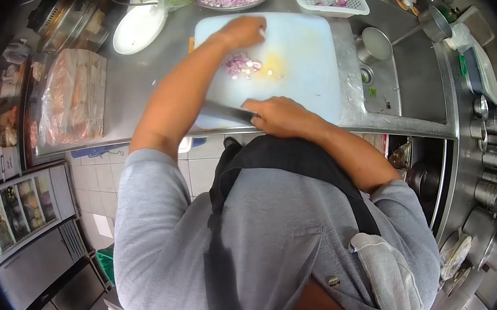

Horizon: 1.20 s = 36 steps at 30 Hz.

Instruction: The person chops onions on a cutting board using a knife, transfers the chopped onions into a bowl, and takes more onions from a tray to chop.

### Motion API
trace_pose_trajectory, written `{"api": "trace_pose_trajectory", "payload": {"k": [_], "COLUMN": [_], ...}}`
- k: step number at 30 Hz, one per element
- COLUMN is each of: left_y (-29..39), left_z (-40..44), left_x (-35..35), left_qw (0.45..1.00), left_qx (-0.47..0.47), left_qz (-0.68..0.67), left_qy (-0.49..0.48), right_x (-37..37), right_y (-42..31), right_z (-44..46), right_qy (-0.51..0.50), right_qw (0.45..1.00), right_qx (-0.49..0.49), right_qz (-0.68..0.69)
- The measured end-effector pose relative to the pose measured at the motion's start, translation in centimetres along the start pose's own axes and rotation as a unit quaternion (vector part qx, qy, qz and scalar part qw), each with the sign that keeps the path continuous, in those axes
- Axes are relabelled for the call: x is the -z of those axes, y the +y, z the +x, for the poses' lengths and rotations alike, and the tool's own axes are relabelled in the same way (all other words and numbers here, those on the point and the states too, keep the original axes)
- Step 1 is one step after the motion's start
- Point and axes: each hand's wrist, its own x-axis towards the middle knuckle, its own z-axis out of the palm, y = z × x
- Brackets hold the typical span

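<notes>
My right hand (284,117) grips a knife (228,113) by its handle, low over the front edge of the white cutting board (307,77). The blade points to the left. Near the board's far edge, my left hand (243,33) is closed, with a small pale bit showing at its fingertips that I cannot make out. Between the hands lies a small heap of chopped red onion (240,64), with loose bits and a yellowish stain beside it.
Behind the board stand a pan of chopped red onion (235,5) and a white basket (357,4) of whole peeled red onions. A white plate (139,29) and a plastic-wrapped package (73,100) are on the left. To the right is a sink (415,79) holding a metal pot (374,44).
</notes>
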Motion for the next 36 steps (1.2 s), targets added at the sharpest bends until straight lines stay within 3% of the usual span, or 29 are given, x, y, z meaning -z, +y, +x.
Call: {"api": "trace_pose_trajectory", "payload": {"k": [4, 7, 12, 14, 16, 20, 23, 26, 29, 32, 35, 36], "left_y": [0.3, 1.1, -0.6, -0.4, -0.9, -0.4, 1.0, 1.4, 0.3, 0.0, -0.9, -0.7], "left_z": [-2.5, -7.3, -14.1, -16.4, -18.3, -21.2, -20.7, -18.0, -16.1, -15.2, -15.5, -16.0], "left_x": [6.0, 8.4, 0.6, -3.0, -7.3, -9.0, -8.2, -7.2, -6.5, -6.1, -6.2, -6.1], "left_qw": [0.982, 0.954, 0.921, 0.944, 0.942, 0.934, 0.921, 0.916, 0.957, 0.950, 0.935, 0.939], "left_qx": [-0.004, 0.035, 0.071, -0.004, -0.018, 0.077, 0.164, 0.106, 0.099, 0.118, 0.018, 0.021], "left_qz": [-0.092, -0.116, -0.120, -0.025, 0.013, -0.005, -0.094, -0.007, -0.010, -0.021, -0.023, -0.022], "left_qy": [0.164, 0.272, 0.364, 0.329, 0.335, 0.349, 0.339, 0.387, 0.273, 0.287, 0.354, 0.342], "right_x": [0.2, 2.0, 5.9, 5.9, 5.5, 3.8, 4.0, 4.1, 3.5, 3.3, 2.9, 2.7], "right_y": [3.5, 5.7, 2.8, 2.1, 1.8, 3.7, 3.4, 3.4, 4.4, 4.2, 3.7, 3.7], "right_z": [1.8, 1.0, -1.8, -2.4, -2.8, -2.6, -2.7, -2.6, -2.7, -2.8, -2.8, -2.9], "right_qy": [0.075, 0.130, 0.161, 0.185, 0.218, 0.085, 0.093, 0.074, 0.101, 0.116, 0.116, 0.117], "right_qw": [0.989, 0.984, 0.971, 0.970, 0.968, 0.978, 0.981, 0.981, 0.980, 0.978, 0.975, 0.975], "right_qx": [-0.057, -0.115, -0.138, -0.106, -0.059, -0.103, -0.116, -0.131, -0.116, -0.125, -0.138, -0.138], "right_qz": [0.110, 0.042, -0.106, -0.115, -0.109, -0.161, -0.128, -0.125, -0.125, -0.120, -0.128, -0.128]}}
